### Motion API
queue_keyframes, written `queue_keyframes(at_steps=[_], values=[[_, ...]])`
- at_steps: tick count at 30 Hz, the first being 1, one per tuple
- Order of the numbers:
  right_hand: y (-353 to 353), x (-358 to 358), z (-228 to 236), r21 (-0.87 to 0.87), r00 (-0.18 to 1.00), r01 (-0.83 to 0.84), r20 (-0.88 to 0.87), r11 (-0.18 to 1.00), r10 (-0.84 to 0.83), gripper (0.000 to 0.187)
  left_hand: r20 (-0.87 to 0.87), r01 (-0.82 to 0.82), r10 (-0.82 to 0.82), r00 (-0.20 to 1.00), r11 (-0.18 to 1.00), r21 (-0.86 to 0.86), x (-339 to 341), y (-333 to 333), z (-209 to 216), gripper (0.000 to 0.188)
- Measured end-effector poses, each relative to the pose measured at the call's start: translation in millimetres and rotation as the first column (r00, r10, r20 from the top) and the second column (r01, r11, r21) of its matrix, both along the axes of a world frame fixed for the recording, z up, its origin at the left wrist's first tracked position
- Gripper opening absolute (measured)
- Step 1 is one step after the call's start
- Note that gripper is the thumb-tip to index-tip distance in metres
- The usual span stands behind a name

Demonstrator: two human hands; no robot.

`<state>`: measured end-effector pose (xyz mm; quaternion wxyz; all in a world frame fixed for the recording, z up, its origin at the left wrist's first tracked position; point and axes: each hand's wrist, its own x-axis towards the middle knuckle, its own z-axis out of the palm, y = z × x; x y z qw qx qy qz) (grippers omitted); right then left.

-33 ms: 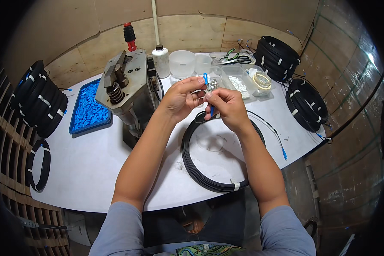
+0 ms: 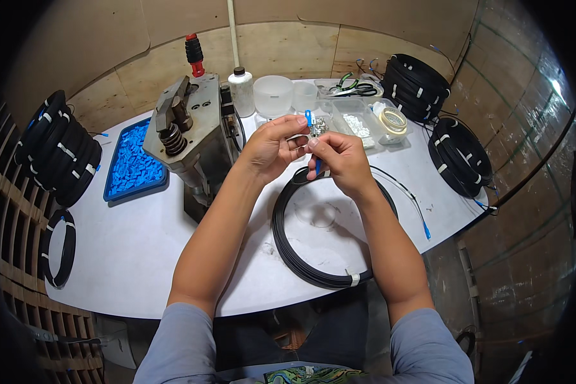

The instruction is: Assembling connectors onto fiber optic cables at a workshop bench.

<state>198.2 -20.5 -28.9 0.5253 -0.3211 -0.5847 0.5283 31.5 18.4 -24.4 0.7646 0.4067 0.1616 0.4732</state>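
Observation:
My left hand (image 2: 276,144) is closed in a pinch on a small blue plastic piece (image 2: 309,118) with a loop-like top. Close beside it, my right hand (image 2: 339,157) pinches a blue cable connector (image 2: 318,166), whose lower part shows beneath the fingers. The fingertips of both hands nearly meet, and they hide the place between the two parts. Under the hands a coil of black cable (image 2: 287,246) lies on the white table, bound with white tape. One cable end reaches to the right with a blue connector (image 2: 427,230) on it.
A metal press (image 2: 192,118) stands left of my hands, beside a blue tray (image 2: 114,197) of small blue parts. Behind are a white bottle (image 2: 241,93), translucent tubs (image 2: 273,96), pliers (image 2: 344,83) and tape rolls (image 2: 393,120). Cable coils (image 2: 416,86) are stacked at both sides.

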Motion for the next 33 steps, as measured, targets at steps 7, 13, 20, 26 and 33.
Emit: queue_keyframes(at_steps=[7,13,20,26,33], values=[[0.8,0.1,-1.5,0.004,1.0,-0.004,-0.008,1.0,0.004,0.02,0.002,-0.007,0.007,1.0,1.0,-0.015,0.1,1.6,-1.3,0.019],[1.0,0.1,-1.7,0.005,1.0,-0.003,-0.01,1.0,0.003,0.019,0.007,0.004,-0.004,1.0,1.0,-0.01,-0.1,1.4,-0.1,0.019],[1.0,0.6,-1.3,0.01,1.0,-0.006,0.004,1.0,0.006,0.019,0.008,-0.011,0.011,1.0,1.0,-0.01,-0.4,2.5,-1.5,0.018],[1.1,0.4,-1.4,-0.002,1.0,0.003,0.005,1.0,-0.003,0.02,0.0,-0.002,0.002,1.0,1.0,0.0,-0.9,2.2,-0.9,0.018],[0.5,0.8,-0.5,0.006,1.0,-0.007,0.009,1.0,0.007,0.019,-0.005,0.013,-0.013,1.0,1.0,0.0,-1.7,2.9,-2.5,0.022]])
